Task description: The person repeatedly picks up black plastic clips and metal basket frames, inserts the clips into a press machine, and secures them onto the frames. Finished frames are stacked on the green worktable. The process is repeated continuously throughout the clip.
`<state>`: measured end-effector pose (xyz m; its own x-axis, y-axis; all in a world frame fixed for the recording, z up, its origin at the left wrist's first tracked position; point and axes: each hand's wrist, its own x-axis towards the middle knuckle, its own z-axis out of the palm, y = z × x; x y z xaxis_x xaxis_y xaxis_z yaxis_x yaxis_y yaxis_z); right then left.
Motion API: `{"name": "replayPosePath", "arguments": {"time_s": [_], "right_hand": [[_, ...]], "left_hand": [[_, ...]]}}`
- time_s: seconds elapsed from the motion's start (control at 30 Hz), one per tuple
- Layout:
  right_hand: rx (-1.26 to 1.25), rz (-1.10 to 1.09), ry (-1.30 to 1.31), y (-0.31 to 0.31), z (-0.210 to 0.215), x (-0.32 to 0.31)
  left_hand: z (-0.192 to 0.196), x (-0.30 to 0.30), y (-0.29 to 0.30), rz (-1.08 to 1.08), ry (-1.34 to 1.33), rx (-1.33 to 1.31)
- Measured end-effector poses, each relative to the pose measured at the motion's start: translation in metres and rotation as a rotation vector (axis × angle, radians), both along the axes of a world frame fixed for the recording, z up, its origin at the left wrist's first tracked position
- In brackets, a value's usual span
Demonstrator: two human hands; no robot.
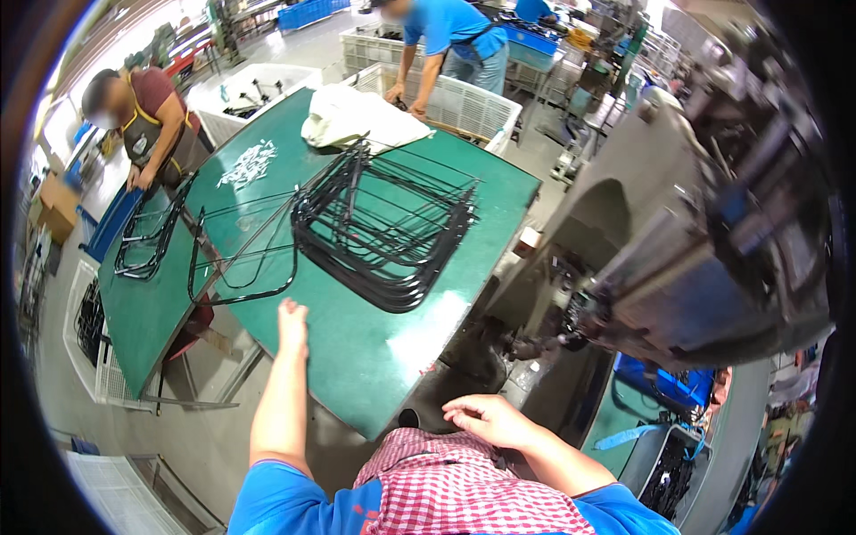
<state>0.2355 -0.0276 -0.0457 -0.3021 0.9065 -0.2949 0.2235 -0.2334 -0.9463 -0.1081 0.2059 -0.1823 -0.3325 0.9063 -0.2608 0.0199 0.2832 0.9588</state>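
Note:
My left hand (292, 323) reaches over the near left edge of the green table (357, 392). Its fingers look loosely bent and apart, with nothing seen in them. Just beyond the fingertips, a single black wire frame (245, 298) with a bent tube rim lies across the table's left side. To its right rests a stack of similar black wire frames (383, 294), their rods overlapping. My right hand (486, 417) hovers by my red checked apron (446, 490), holding nothing, its fingers loosely stretched to the left.
A large grey machine (660, 250) stands close on the right. Small white pieces (250, 164) and a white sack (357, 120) lie at the table's far side. Two people work beyond, near white crates (473, 111). More frames (147, 241) lie on the left table.

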Motion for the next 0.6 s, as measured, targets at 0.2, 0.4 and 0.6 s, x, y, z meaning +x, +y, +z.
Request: {"name": "replayPosePath", "arguments": {"time_s": [0.2,0.4,0.6], "right_hand": [[0.066,0.057,0.046,0.065,0.016,-0.072],[-0.103,0.057,0.056,0.081,-0.020,-0.073],[-0.091,-0.069,0.028,0.105,-0.004,-0.077]], "left_hand": [[-0.070,-0.176,0.038,0.554,-0.356,-0.086],[-0.022,-0.117,0.088,0.244,0.041,0.247],[0.001,-0.019,0.186,-0.044,0.043,0.130]]}}
